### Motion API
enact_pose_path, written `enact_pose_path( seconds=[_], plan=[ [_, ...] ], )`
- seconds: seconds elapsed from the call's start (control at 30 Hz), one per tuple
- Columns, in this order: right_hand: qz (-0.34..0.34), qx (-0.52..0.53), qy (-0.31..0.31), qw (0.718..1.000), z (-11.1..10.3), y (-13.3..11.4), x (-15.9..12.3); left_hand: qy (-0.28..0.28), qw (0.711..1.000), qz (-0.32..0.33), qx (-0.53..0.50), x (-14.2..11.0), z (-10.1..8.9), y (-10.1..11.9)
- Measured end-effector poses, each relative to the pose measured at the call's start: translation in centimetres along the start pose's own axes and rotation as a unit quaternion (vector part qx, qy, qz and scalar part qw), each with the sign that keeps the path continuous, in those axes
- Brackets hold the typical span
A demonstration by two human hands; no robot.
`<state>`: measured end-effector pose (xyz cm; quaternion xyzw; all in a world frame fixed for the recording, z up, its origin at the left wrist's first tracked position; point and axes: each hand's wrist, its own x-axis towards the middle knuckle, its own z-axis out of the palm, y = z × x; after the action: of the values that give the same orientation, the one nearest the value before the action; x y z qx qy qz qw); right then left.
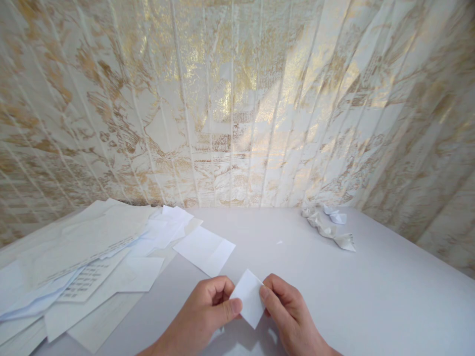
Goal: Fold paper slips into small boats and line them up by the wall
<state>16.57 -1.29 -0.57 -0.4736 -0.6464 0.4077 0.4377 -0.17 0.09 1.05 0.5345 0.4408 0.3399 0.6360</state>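
Between my two hands I hold a small white piece of paper (249,299), turned so that one corner points away from me. My left hand (213,307) pinches its left corner, thumb on top and fingers curled beneath. The right corner is gripped by my right hand (284,306) in the same way. Whether the paper has several folded layers, I cannot tell. Just beyond my left hand, a larger white sheet (204,249) with a faint crease lies flat on the white table (371,296).
A spread-out pile of papers (107,227), some printed, covers the table's left side. At the back right lie several small folded paper shapes (326,228). A tiny paper scrap (279,242) rests mid-table. A gold-patterned curtain (237,123) hangs behind the table.
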Motion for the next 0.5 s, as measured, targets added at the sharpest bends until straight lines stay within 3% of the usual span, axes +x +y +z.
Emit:
enact_pose_path(
  seconds=[0.07, 0.27, 0.5],
  plan=[
    [-0.001, 0.011, 0.007, 1.000, 0.0, 0.2, 0.0, -0.003, 1.000, 0.001, -0.003, 0.2, -0.1, -0.5],
    [0.014, 0.056, -0.015, 0.998, 0.3, 0.0, -0.2, 0.064, 0.997, -0.014, -0.028, 0.0, 0.2, -0.2],
    [0.040, 0.124, 0.001, 0.992, 0.4, -0.1, 0.0, 0.031, 0.998, 0.007, -0.053, -0.4, 0.2, 0.7]
  ],
)
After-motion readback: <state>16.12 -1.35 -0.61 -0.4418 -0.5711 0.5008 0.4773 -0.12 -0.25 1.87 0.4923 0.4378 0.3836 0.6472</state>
